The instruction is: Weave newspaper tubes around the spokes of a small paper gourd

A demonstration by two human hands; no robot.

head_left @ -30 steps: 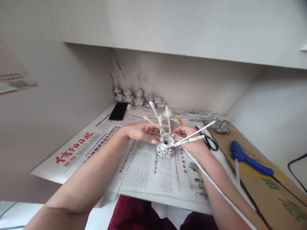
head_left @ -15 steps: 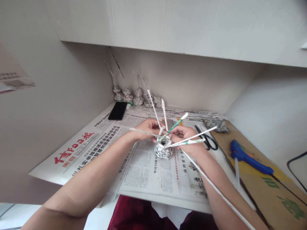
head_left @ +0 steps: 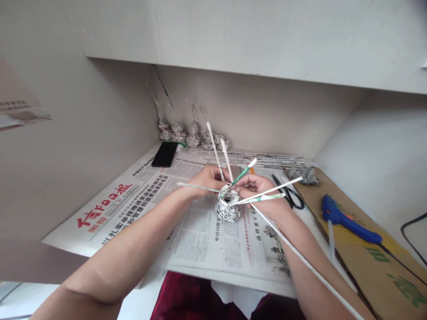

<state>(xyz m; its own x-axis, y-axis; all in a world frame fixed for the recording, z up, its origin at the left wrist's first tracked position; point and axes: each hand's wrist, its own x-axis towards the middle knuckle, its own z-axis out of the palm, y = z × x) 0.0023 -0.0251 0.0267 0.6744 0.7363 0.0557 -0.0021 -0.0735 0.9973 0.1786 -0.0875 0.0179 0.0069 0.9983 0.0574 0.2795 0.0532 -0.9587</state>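
A small round woven paper basket (head_left: pixel 227 211) stands on the newspaper, with a dark opening at its top. Several rolled-paper sticks fan out from its rim, among them a green one (head_left: pixel 245 171) and a white one (head_left: pixel 215 149). My left hand (head_left: pixel 210 178) is closed at the far left side of the rim, its fingertips partly hidden behind the sticks. My right hand (head_left: pixel 258 189) pinches at the right of the rim, near the bases of the sticks. From under it a long white paper tube (head_left: pixel 300 262) trails over my right forearm.
Several woven paper gourds (head_left: pixel 193 136) line the back wall, and a bundle of paper sticks (head_left: pixel 267 158) lies nearby. A black phone (head_left: pixel 164 154) rests at left. Scissors (head_left: pixel 293 195), a grey lump (head_left: pixel 303 175) and a blue glue gun (head_left: pixel 350 223) on cardboard (head_left: pixel 383 266) are at right.
The sticks have shifted a little: the white stick at the back and the green one lean slightly further left. Both hands remain at the rim of the basket.
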